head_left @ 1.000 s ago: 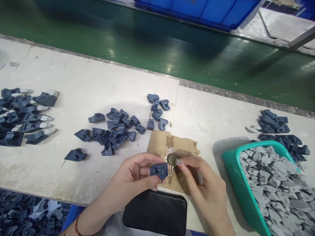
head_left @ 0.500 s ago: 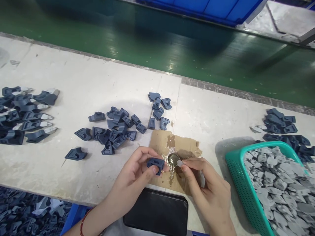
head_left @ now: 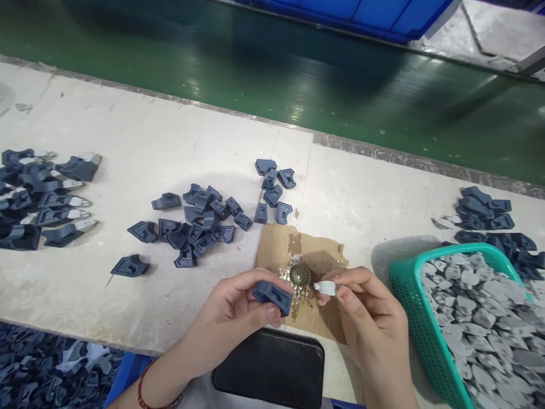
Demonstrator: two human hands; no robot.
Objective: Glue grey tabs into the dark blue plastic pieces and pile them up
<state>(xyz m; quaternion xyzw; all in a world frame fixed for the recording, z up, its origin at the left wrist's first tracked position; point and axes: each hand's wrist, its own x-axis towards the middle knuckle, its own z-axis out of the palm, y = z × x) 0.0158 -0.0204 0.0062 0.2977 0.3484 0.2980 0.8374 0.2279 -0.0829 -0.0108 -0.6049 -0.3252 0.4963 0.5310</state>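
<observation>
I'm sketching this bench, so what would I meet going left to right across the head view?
Joined blue-and-grey parts, scattered loose blue parts, the dark blue part in the left hand, a small round cap, the pale grey piece in the right hand, then a teal perforated basket of grey pieces.

We observe a factory or workshop assembly station. Indicators: a worn white bench [head_left: 128, 142] beside a green conveyor-like strip [head_left: 204, 74]; loose piles of identical dark molded parts [head_left: 200, 224]; a teal perforated basket [head_left: 426, 318] filled with small grey pieces [head_left: 485, 318]; and blue plastic bins [head_left: 361, 14] beyond the strip.
</observation>
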